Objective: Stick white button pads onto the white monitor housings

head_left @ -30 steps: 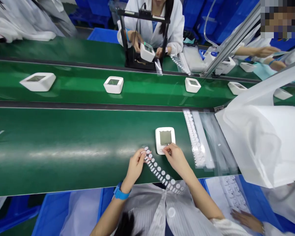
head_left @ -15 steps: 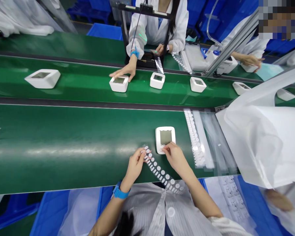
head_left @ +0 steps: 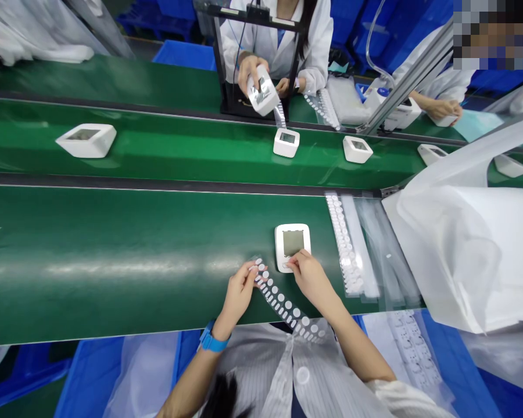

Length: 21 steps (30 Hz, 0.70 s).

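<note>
A small white device with a grey screen (head_left: 292, 245) lies on the near green belt (head_left: 113, 261). My right hand (head_left: 309, 277) pinches at its lower edge, fingertips pressed onto the casing. My left hand (head_left: 240, 290) holds the top end of a clear strip of round white stickers (head_left: 287, 306) that runs down toward my body. A blue band sits on my left wrist.
More sticker strips (head_left: 346, 244) and clear film lie right of the device, beside a white plastic bag (head_left: 470, 249). Several white devices (head_left: 86, 140) ride the far belt. A person opposite holds up a device (head_left: 261, 93) at a black stand; another person works at far right.
My hands have hardly moved. The person opposite picked a device off the far belt and lifted it to the stand; the other devices have drifted right.
</note>
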{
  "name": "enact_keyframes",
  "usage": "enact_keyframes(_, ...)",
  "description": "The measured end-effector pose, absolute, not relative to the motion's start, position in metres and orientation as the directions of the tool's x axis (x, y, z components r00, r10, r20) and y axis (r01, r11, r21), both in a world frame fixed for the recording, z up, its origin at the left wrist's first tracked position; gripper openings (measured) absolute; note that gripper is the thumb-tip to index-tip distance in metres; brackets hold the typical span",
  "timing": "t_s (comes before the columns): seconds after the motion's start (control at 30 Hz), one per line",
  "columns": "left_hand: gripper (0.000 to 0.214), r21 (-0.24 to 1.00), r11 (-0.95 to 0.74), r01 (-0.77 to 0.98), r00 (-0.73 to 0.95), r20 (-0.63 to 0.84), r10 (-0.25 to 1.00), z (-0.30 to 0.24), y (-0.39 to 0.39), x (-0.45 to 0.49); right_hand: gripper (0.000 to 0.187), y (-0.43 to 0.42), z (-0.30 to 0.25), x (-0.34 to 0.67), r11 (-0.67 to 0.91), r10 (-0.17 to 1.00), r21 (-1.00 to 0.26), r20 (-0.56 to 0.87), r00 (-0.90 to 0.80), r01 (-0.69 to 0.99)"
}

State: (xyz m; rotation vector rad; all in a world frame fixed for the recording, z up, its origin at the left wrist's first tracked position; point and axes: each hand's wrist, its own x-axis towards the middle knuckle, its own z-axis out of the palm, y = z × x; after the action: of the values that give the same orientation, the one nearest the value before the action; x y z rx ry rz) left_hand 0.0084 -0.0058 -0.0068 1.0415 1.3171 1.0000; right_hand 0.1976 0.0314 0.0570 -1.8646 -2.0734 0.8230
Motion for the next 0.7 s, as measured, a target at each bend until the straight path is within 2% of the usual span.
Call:
enact_keyframes(0.4, 0.038, 0.97, 0.241, 0.024, 0.019, -0.242, 0.97, -0.006, -0.006, 0.009, 0.021, 0.025, 0.046, 0.195, 0.122, 0.975, -0.463, -0.111, -0.195, 0.878)
enact_keyframes(0.7, 0.04, 0.969, 0.248, 0.006, 0.023, -0.248, 0.968, -0.007, -0.006, 0.009, 0.02, 0.022, 0.04, 0.198, 0.139, 0.981, -0.519, -0.041, -0.187, 0.843)
